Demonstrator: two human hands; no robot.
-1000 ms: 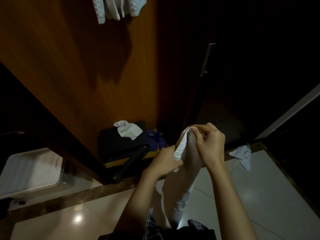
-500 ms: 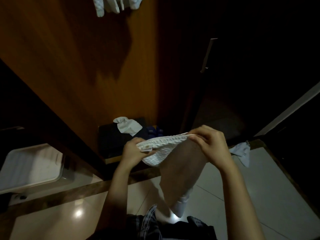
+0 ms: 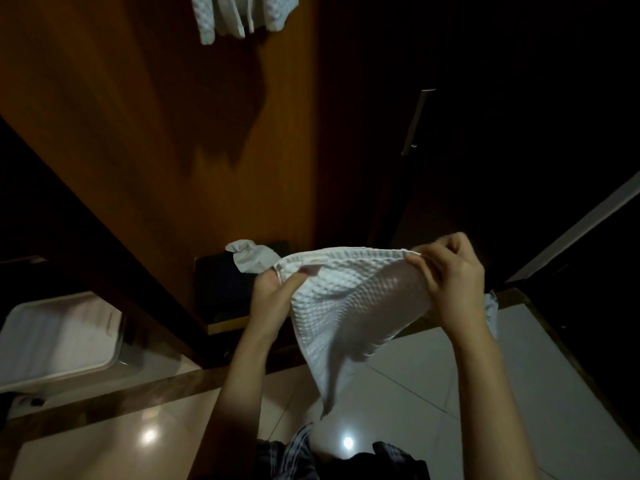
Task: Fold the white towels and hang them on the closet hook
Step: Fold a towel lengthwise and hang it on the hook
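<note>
1. The white towel (image 3: 349,299) is in the air in front of the person, between the two hands, above the tiled floor (image 3: 467,393). It has a waffle texture and a stitched hem along its top edge.
2. The top edge is pulled almost straight from hand to hand, and the rest hangs down to a point. From this I judge the cloth as soft and light, with no stiffness of its own; it takes its form only from where it is held.
3. The rough weave probably gives good friction, so I think it does not slip easily from the fingers. It is not fragile.
4. The left hand (image 3: 273,296) pinches the left corner of the hem, the thumb on top of the cloth. The right hand (image 3: 450,275) grips the right end of the hem with curled fingers. Both hands are closed on the towel.
5. In my judgement the corners and the hem are the best places for the grip, because the edge then stays tight and a fold comes out even. Holding in the middle would let the sides hang down loose.
6. Other white towels (image 3: 239,15) already hang high on the wooden closet panel (image 3: 156,133).
7. A crumpled white cloth (image 3: 251,258) lies on a dark box (image 3: 221,289) at the closet bottom, and one more pale cloth (image 3: 491,308) shows behind the right wrist.
8. A white tray (image 3: 59,334) stands at the left.
</note>
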